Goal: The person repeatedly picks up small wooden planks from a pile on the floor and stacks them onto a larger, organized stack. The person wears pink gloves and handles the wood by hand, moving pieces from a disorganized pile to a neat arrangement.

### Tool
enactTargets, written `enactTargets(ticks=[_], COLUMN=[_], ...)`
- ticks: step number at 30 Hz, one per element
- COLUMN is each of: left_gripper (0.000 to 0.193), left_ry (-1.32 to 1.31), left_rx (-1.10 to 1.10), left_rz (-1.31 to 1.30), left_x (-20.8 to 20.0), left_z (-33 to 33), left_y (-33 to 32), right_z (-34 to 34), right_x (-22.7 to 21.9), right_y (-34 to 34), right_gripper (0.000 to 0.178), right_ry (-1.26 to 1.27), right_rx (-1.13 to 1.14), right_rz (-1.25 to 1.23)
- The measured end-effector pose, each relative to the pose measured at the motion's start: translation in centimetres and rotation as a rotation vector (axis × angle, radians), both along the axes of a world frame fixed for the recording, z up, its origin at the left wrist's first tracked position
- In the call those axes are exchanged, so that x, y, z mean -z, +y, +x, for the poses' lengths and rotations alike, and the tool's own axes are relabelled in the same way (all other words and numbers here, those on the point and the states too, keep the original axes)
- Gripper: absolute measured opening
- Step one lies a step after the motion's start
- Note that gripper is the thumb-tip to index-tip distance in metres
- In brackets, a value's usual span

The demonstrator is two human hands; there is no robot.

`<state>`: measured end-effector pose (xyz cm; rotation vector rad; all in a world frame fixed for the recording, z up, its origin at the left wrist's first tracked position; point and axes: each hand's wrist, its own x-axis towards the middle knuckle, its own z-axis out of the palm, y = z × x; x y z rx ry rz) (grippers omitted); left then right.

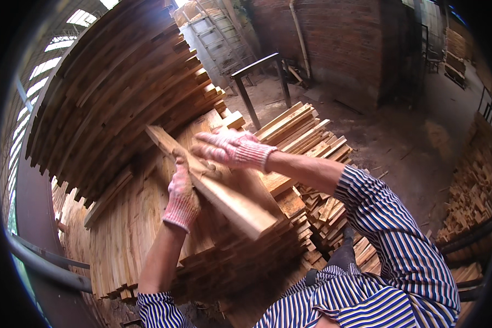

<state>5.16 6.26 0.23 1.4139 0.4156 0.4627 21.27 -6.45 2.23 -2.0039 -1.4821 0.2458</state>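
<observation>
A wooden plank (236,206) is held tilted above a stack of boards, its near end toward the lower right. My left hand (181,191), in a pinkish-white knit glove, wraps round the plank at about its middle. Just above and to the right is my right hand (232,147), gloved alike, with its fingers stretched out; they are slightly blurred and seem not to grip the plank. Beneath lies the flat top of the stacked boards (127,229), laid side by side. Part of that top is hidden by the plank and my arms.
A tall stack of boards (109,93) rises at the far left. Loose wood strips (295,134) lie piled to the right. Beyond them stand a metal frame (257,65), a ladder (216,35) and a brick wall (328,38). More wood pieces (470,191) are heaped at the far right.
</observation>
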Motion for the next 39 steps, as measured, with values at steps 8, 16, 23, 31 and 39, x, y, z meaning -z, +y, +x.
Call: enactTargets(ticks=[8,16,23,31,39], left_gripper=[0.071,0.096,0.093,0.063,0.061], left_ry=[0.165,0.391,0.383,-0.302,0.448], left_rx=[0.281,0.419,0.355,0.376,0.178], left_rz=[1.556,1.773,1.619,1.081,0.167], left_x=[-2.3,0.3,2.6,6.1,36.2], left_z=[-0.4,-2.5,-1.1,1.6,31.1], left_y=[-4.2,-12.9,-12.5,-18.8,-28.5], right_z=[2.3,8.3,12.5,29.2,34.8], right_x=[0.3,8.6,11.2,15.7,42.1], right_y=[-5.8,-0.3,-3.4,-12.5,-26.4], right_gripper=[0.080,0.027,0.050,0.061,0.058], right_ry=[0.103,-0.097,0.050,0.352,0.729], right_rx=[0.281,0.231,0.038,0.271,0.567], right_rz=[0.109,0.017,0.168,0.116,-0.310])
